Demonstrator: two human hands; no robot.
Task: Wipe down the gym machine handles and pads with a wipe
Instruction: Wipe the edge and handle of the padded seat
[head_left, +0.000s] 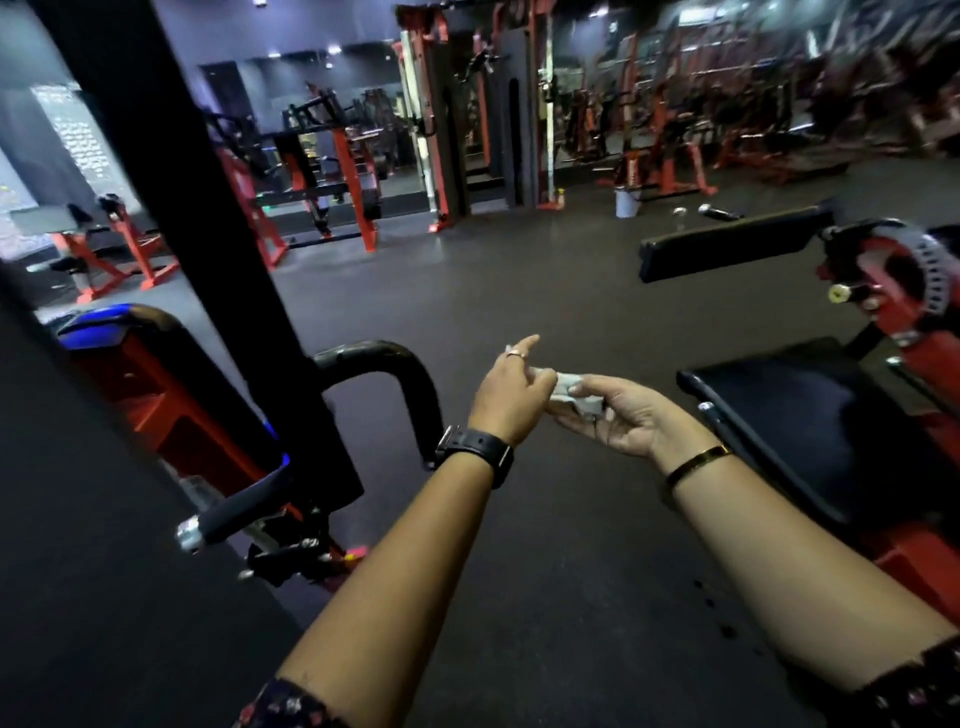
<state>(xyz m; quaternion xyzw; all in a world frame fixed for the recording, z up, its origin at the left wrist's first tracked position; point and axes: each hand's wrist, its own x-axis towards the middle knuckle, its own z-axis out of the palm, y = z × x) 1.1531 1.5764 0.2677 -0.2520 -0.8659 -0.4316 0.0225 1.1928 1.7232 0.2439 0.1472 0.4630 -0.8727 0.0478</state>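
Observation:
A crumpled white wipe (574, 395) is held between both hands in the middle of the view. My left hand (511, 397), with a ring and a black watch, pinches its left end. My right hand (621, 421), with a gold bangle, lies palm up and grips the wipe's right part. A curved black machine handle (400, 374) stands just left of my left hand. A shorter black grip with a chrome end (228, 514) sticks out lower left. A black seat pad (789, 415) lies to the right of my right hand, with a long black pad (727, 249) behind it.
A black upright post (208, 234) and a red-and-black machine frame (171, 405) fill the left. A red pivot with a yellow knob (883, 291) sits far right. Dark rubber floor (493, 291) stretches ahead to red racks and a white bucket (627, 201).

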